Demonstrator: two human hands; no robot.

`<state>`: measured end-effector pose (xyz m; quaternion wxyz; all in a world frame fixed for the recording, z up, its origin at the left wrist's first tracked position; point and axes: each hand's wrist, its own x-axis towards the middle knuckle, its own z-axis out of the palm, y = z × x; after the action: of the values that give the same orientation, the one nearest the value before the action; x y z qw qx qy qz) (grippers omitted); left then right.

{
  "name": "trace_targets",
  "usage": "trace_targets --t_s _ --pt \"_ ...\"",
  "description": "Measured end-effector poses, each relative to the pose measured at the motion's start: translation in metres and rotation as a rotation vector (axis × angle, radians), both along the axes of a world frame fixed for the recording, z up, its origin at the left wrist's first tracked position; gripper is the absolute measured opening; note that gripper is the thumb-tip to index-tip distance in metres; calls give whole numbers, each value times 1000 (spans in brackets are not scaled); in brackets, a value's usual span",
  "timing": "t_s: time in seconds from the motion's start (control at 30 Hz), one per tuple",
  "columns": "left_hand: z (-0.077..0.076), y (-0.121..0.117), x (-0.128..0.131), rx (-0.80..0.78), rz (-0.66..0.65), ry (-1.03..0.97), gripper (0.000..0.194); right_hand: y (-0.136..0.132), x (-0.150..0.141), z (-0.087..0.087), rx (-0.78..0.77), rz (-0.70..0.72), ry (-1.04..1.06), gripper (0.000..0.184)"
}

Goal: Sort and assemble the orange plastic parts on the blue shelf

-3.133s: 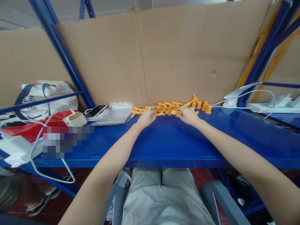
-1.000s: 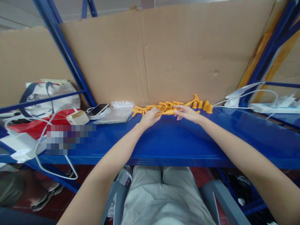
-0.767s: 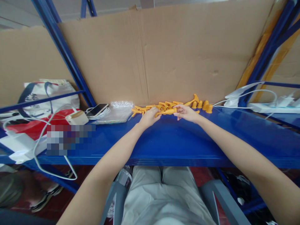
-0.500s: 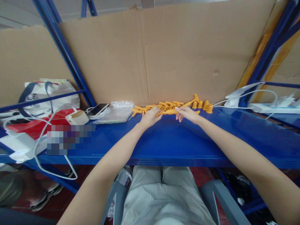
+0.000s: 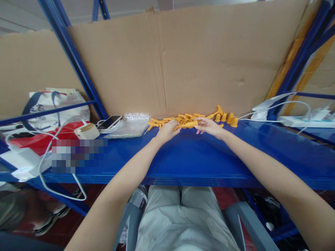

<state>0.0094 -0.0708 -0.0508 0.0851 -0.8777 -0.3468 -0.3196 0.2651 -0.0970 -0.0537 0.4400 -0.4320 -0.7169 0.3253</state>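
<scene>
Between my hands, close above the back of the blue table, is a yellow plastic tool handle [image 5: 190,124] with a ridged, thick body. My left hand [image 5: 169,131] is closed at its left end, and the fingertips are partly hidden. My right hand [image 5: 210,127] pinches the right end between thumb and fingers, with the lower fingers loosely curled. Behind them lies a row of yellow plastic toy tools [image 5: 184,116], partly covered by the hands. A yellow toy hammer [image 5: 218,111] leans just beyond my right hand.
Several yellow cup-shaped pieces [image 5: 230,118] stand right of the hammer. A clear plastic pouch [image 5: 131,126], a phone [image 5: 110,122] and a white charger [image 5: 87,131] with cables lie left on the blue table [image 5: 193,157]. Cardboard [image 5: 199,59] walls the back; a power strip [image 5: 295,120] sits right.
The yellow handle has turned slightly and looks shorter between my hands. My right hand's fingers have shifted on its right end; my left hand has stayed nearly still.
</scene>
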Motion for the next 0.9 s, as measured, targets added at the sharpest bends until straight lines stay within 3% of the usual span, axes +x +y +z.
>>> trace_targets --t_s 0.5,0.9 --pt "0 -1 -1 2 -11 -14 10 3 0 -3 -9 -14 13 42" --pt "1 -3 -1 22 -18 -20 10 -7 -7 7 -93 -31 43 29"
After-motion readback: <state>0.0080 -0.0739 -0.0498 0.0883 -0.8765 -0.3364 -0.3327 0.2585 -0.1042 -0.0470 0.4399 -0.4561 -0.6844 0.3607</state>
